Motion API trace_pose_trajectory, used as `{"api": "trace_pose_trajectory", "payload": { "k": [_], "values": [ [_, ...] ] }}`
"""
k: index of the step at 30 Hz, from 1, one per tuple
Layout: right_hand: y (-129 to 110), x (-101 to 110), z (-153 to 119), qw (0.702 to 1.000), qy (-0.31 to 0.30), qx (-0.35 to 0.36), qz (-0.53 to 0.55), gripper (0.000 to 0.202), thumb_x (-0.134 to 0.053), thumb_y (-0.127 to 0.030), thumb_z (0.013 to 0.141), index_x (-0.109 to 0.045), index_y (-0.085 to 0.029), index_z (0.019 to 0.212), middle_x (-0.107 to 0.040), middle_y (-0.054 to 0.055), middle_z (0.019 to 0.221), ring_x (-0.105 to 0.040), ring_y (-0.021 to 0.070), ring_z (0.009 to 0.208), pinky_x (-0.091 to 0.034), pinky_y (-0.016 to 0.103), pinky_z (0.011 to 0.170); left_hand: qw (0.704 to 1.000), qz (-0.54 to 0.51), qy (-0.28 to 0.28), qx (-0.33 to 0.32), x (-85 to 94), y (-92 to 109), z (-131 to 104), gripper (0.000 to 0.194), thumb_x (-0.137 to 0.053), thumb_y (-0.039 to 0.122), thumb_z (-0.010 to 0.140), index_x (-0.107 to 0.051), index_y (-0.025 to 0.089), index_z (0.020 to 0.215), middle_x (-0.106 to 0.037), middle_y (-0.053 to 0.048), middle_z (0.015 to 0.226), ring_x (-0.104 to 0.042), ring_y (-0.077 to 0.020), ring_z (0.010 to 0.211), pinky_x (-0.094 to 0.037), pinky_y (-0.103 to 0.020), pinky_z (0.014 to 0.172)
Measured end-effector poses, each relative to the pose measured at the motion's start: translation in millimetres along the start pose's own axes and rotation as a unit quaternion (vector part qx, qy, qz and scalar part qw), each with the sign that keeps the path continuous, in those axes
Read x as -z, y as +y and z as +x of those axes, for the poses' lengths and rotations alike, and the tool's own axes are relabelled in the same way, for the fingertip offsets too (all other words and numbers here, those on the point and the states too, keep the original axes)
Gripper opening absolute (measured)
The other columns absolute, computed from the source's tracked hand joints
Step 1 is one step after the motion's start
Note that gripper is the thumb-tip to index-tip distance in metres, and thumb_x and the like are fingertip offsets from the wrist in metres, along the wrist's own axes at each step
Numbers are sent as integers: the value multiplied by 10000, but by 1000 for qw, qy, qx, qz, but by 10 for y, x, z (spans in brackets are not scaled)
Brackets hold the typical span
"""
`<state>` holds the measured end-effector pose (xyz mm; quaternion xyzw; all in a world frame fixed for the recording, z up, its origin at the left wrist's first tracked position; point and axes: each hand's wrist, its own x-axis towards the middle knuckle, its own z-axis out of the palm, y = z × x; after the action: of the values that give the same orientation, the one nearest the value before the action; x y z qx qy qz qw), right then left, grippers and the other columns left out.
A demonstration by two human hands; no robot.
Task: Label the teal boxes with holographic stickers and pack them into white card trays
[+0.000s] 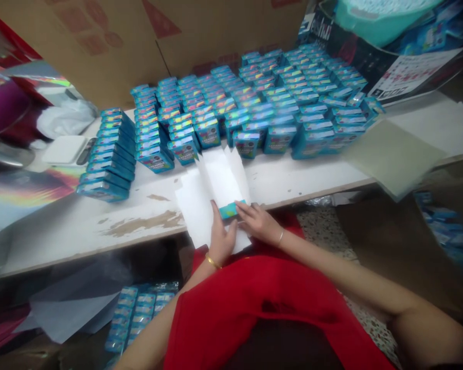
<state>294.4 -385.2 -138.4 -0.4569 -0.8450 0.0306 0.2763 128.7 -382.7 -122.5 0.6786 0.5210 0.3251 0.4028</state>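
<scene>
An open cardboard carton (223,177), white inside with cut flaps standing up at its far end, lies in front of me at the table's edge. Its near end has a folded teal strip. My left hand (221,237) grips the carton's near left side, thumb and fingers around the corner. On the near right, the fingers of my right hand (260,222) press the teal strip. Under the carton and to its left lies white sheet card (193,205). Just beyond stand rows of small blue printed boxes (246,145), closely packed.
A separate row of blue boxes (107,177) stands at left, beside a white scale-like device (65,150). A large brown carton (200,36) walls the back. At right are a black box (401,72), a teal basin (378,23) and a pale sheet (395,156) overhanging the edge.
</scene>
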Motion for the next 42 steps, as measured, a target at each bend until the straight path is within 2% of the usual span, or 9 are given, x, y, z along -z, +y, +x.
{"api": "trace_pose_trajectory", "payload": {
  "k": [5, 11, 16, 20, 23, 26, 30, 35, 42],
  "values": [
    [-112, 0, 111, 995, 6, -91, -49, 194, -518, -267, 929, -653, -173, 1033, -673, 99, 1031, -518, 234, 815, -434, 370, 719, 997, 27, 73, 23, 44, 34, 76, 663, -440, 350, 933, -154, 203, 1513, -465, -113, 1429, -491, -243, 1269, -449, -400, 1032],
    [-235, 25, 232, 985, -22, -144, -94, 110, -565, -208, 893, -628, -186, 806, -614, 75, 829, -450, 229, 784, -332, 340, 660, 996, 35, 81, 24, 33, -42, 92, 639, -458, 352, 923, -221, 172, 1489, -364, -161, 1492, -441, -275, 1310, -395, -438, 1076],
    [-239, 33, 245, 980, -55, -156, -112, 119, -558, -197, 894, -623, -175, 797, -594, 70, 824, -435, 228, 793, -292, 342, 661, 962, 188, 160, -114, 223, 149, 74, 734, -545, 294, 873, -174, 146, 1489, -313, -200, 1504, -305, -298, 1395, -299, -483, 1116],
    [-226, 18, 253, 977, -71, -163, -116, 192, -481, -156, 924, -626, -172, 799, -598, 77, 824, -443, 223, 788, -290, 340, 654, 886, 411, -13, -214, 368, 411, 168, 307, -495, 117, 850, -616, 167, 1127, -664, -126, 1078, -564, -277, 1126, -251, -541, 1106],
    [-231, 29, 215, 980, -68, -167, -89, 219, -447, -151, 930, -644, -168, 834, -633, 99, 917, -477, 228, 815, -346, 345, 688, 819, 508, -124, -235, 365, 489, 307, 237, -459, 67, 848, -670, 155, 784, -647, -59, 699, -629, -219, 803, -250, -516, 1119],
    [-275, 86, 115, 983, 28, -182, 10, 300, -447, -214, 938, -567, -167, 1209, -530, 142, 1305, -514, 251, 1013, -421, 392, 840, 797, 527, -131, -265, 358, 488, 385, 246, -463, 81, 862, -651, 161, 725, -603, -26, 625, -588, -173, 651, -291, -462, 1110],
    [-367, 161, -1, 878, 218, -323, 279, 837, -593, -438, 859, -102, -235, 1506, -280, 152, 1515, -435, 267, 1269, -426, 452, 996, 805, 497, -78, -316, 346, 485, 299, 255, -438, 120, 909, -612, 174, 731, -597, -16, 687, -551, -141, 642, -363, -394, 1044],
    [-421, 212, -2, 698, 200, -409, 554, 567, -637, -489, 811, -476, -216, 1282, -623, 71, 1181, -585, 217, 1085, -466, 398, 989, 825, 451, -119, -319, 217, 575, 172, 209, -405, 155, 939, -612, 176, 928, -628, -40, 879, -558, -154, 747, -439, -332, 854],
    [-440, 273, -5, 655, 205, -410, 601, 569, -728, -440, 739, -487, -235, 1212, -641, 32, 1085, -607, 187, 996, -484, 370, 964, 864, 417, -229, -163, 246, 845, 269, 247, -425, 131, 886, -628, 205, 1006, -617, -64, 991, -569, -212, 903, -423, -369, 774]
  ]
}}
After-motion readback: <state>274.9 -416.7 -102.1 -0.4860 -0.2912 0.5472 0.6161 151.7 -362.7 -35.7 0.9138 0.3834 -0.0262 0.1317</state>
